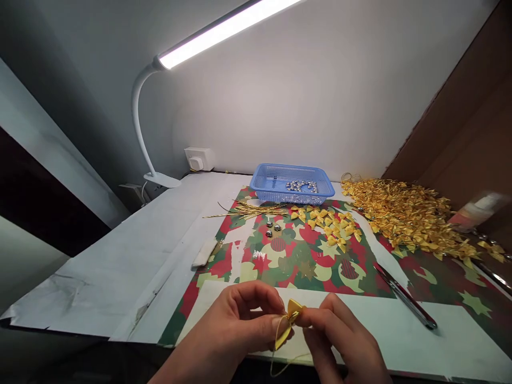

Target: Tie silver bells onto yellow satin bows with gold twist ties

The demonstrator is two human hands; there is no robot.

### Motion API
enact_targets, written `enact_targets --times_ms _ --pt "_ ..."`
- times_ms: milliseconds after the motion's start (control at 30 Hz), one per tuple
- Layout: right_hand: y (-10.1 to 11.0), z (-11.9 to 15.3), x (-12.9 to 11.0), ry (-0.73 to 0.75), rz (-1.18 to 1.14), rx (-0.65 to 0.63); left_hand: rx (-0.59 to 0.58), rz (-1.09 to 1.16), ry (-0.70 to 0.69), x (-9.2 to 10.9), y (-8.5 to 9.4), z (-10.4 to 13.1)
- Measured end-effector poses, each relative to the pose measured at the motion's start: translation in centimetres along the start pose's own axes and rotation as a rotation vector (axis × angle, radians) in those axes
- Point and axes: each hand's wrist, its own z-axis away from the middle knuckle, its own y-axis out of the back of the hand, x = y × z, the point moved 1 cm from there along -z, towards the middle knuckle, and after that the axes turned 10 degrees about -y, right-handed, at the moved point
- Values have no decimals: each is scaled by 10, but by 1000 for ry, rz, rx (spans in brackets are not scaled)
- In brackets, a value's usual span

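Note:
My left hand (248,325) pinches a yellow satin bow (295,307) between thumb and forefinger, above the near edge of the white paper. My right hand (344,336) has its fingertips closed at the bow's right side, by its middle. A thin gold cord (276,354) loops down from the bow below my fingers. Further off, three silver bells (277,228) lie on the patterned sheet. Beside them are a bunch of gold cords (256,210) and a small group of yellow bows (336,226).
A blue basket (292,175) with silver bells stands by the wall. Many finished-looking bows (408,213) are heaped at the right, near a bottle (476,210). Metal tweezers (408,298) lie right of my hands. A folded cloth (204,253) and a lamp (138,117) are left.

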Motion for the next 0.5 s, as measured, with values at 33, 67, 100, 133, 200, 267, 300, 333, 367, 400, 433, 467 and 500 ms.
enact_targets --times_ms 33,67,100,133,200,267,300,333,367,400,433,467,500 --pt "1 0 1 6 3 -8 -3 7 4 0 -1 0" --pt "2 -1 2 12 7 -14 -3 15 9 0 -1 1" --pt "3 -1 3 14 12 -22 -3 21 12 0 -1 1" --pt "4 -2 4 14 15 -31 -2 27 12 -1 -1 1" --pt "7 -3 5 7 18 -57 -7 31 18 -2 -1 1" --pt "9 -5 5 14 17 -81 -18 26 26 -2 0 1" --pt "10 -6 5 26 13 -91 -24 23 30 -2 1 1" --pt "11 -7 5 40 11 -100 -29 18 32 -2 2 1" --pt "11 -8 5 54 11 -107 -35 14 33 -1 2 0" --pt "12 -8 5 66 12 -112 -43 10 34 -1 3 0" --pt "12 -8 5 74 16 -114 -51 9 37 0 3 0" --pt "12 -8 5 78 23 -112 -60 9 43 0 4 0" --pt "12 -8 4 82 34 -108 -68 9 48 0 4 0"
